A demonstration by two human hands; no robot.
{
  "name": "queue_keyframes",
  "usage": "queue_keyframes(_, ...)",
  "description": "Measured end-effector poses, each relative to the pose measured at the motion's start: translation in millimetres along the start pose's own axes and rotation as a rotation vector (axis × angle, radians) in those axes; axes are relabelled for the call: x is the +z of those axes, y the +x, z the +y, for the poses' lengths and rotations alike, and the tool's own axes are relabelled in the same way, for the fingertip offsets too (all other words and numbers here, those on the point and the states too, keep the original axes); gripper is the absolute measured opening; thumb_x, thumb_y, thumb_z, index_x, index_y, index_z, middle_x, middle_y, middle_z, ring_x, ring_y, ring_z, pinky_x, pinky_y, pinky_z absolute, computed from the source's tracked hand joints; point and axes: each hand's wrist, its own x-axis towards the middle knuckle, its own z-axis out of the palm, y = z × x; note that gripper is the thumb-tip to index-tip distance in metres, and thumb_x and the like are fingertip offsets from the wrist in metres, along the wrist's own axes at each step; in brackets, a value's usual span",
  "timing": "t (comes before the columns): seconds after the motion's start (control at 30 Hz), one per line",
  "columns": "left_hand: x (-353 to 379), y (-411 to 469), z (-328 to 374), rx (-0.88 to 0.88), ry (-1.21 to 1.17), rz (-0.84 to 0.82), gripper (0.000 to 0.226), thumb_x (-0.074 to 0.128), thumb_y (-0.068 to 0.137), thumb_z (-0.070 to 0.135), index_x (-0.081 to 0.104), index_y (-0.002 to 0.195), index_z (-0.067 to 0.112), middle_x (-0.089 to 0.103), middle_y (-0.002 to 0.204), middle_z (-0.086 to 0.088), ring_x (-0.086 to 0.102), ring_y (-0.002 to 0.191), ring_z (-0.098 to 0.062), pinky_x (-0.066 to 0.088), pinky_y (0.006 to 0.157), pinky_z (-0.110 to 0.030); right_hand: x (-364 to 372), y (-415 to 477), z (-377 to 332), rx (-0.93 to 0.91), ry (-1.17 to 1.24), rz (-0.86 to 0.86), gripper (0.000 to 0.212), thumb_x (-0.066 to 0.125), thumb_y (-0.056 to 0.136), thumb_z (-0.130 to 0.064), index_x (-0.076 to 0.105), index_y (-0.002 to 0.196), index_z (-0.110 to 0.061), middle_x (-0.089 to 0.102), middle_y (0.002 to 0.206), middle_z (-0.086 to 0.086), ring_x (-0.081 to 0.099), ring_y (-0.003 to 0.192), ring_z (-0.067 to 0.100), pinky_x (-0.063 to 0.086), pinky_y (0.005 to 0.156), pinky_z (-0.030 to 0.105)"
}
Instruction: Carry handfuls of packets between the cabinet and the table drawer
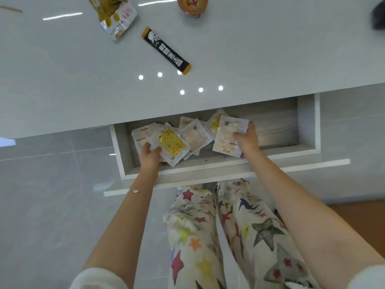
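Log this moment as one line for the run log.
drawer: open | left hand: grips yellow packet | right hand: grips white packet | countertop: black stick sachet

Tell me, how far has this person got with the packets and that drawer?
The drawer is pulled open, and a pile of packets lies inside. The left hand grips a yellow packet; the right hand holds a white packet over the drawer. Still on the counter: a black stick sachet and a yellow pouch.

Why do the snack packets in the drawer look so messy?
The packets lie jumbled and overlapping in the drawer. The left hand grips a yellow packet; the right hand holds a white packet. Nothing looks spilled.
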Motion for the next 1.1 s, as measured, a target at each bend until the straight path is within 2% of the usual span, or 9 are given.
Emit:
queue_keyframes(0.1,-4,-30,15,0.139,0.213,0.010,0.050,0.052,0.096,0.012,0.036,0.143,0.019,0.042,0.147,-0.008,0.044,0.131,-0.028,0.039,0.104,-0.038,-11,-20,-12,-0.119,-0.180,-0.009,0.050,0.061,0.083,-0.004,0.046,0.130,-0.011,0.056,0.119,0.004,0.057,0.107,0.020,0.051,0.083,0.030)
queue_keyframes(0.2,-21,-74,39,0.336,0.413,0.026,0.047,0.051,0.095,0.015,0.041,0.141,0.017,0.050,0.139,-0.009,0.047,0.127,-0.029,0.040,0.100,-0.037,-30,-58,-38,-0.237,-0.326,-0.043,0.052,0.065,0.082,-0.015,0.048,0.131,-0.012,0.054,0.126,0.012,0.056,0.115,0.028,0.052,0.092,0.039)
queue_keyframes(0.3,-48,-135,73,0.497,0.507,-0.010,0.043,0.054,0.094,0.018,0.048,0.136,0.014,0.053,0.134,-0.011,0.048,0.124,-0.029,0.038,0.099,-0.033,-55,-132,-88,-0.380,-0.430,-0.082,0.058,0.063,0.087,-0.023,0.041,0.140,-0.019,0.049,0.138,0.008,0.047,0.126,0.025,0.042,0.104,0.045)
queue_keyframes(0.4,-82,-202,110,0.641,0.660,0.032,0.044,0.058,0.093,0.019,0.049,0.135,0.013,0.055,0.132,-0.011,0.050,0.121,-0.029,0.039,0.102,-0.038,-81,-209,-143,-0.548,-0.466,-0.058,0.063,0.060,0.090,-0.029,0.032,0.147,-0.023,0.038,0.147,0.008,0.033,0.136,0.026,0.031,0.112,0.040)
queue_keyframes(0.5,-121,-272,142,0.747,0.804,0.144,0.047,0.057,0.092,0.026,0.049,0.137,0.014,0.051,0.138,-0.013,0.045,0.126,-0.034,0.035,0.106,-0.047,-108,-284,-200,-0.687,-0.590,-0.034,0.068,0.057,0.092,-0.039,0.024,0.150,-0.028,0.030,0.151,0.007,0.026,0.139,0.028,0.029,0.111,0.045)
queue_keyframes(0.63,-172,-356,177,0.813,0.854,0.292,0.056,0.058,0.092,0.038,0.043,0.143,0.019,0.035,0.151,-0.013,0.029,0.139,-0.035,0.022,0.113,-0.050,-134,-369,-265,-0.858,-0.819,-0.005,0.072,0.054,0.092,-0.046,0.019,0.152,-0.028,0.024,0.155,0.009,0.020,0.142,0.030,0.026,0.111,0.047)
queue_keyframes(0.83,-240,-435,200,0.821,0.839,0.511,0.070,0.039,0.085,0.057,0.037,0.146,0.023,0.028,0.155,-0.012,0.024,0.142,-0.037,0.019,0.114,-0.052,-124,-461,-329,-1.186,-1.051,-0.010,0.074,0.054,0.090,-0.048,0.017,0.152,-0.029,0.021,0.157,0.010,0.016,0.144,0.033,0.021,0.113,0.047)
queue_keyframes(1.03,-298,-473,176,0.655,0.719,0.671,0.075,0.055,0.087,0.054,0.027,0.150,0.027,0.017,0.159,-0.009,0.018,0.144,-0.035,0.016,0.115,-0.047,-57,-533,-348,-1.436,-1.222,-0.157,0.075,0.050,0.092,-0.049,0.012,0.153,-0.032,0.016,0.159,0.008,0.011,0.146,0.033,0.015,0.116,0.050)
queue_keyframes(1.1,-319,-478,163,0.598,0.694,0.720,0.077,0.055,0.086,0.056,0.024,0.151,0.028,0.015,0.159,-0.008,0.016,0.144,-0.034,0.014,0.115,-0.046,-26,-559,-347,-1.527,-1.266,-0.195,0.075,0.049,0.092,-0.049,0.009,0.153,-0.031,0.016,0.159,0.009,0.011,0.146,0.033,0.016,0.115,0.049)
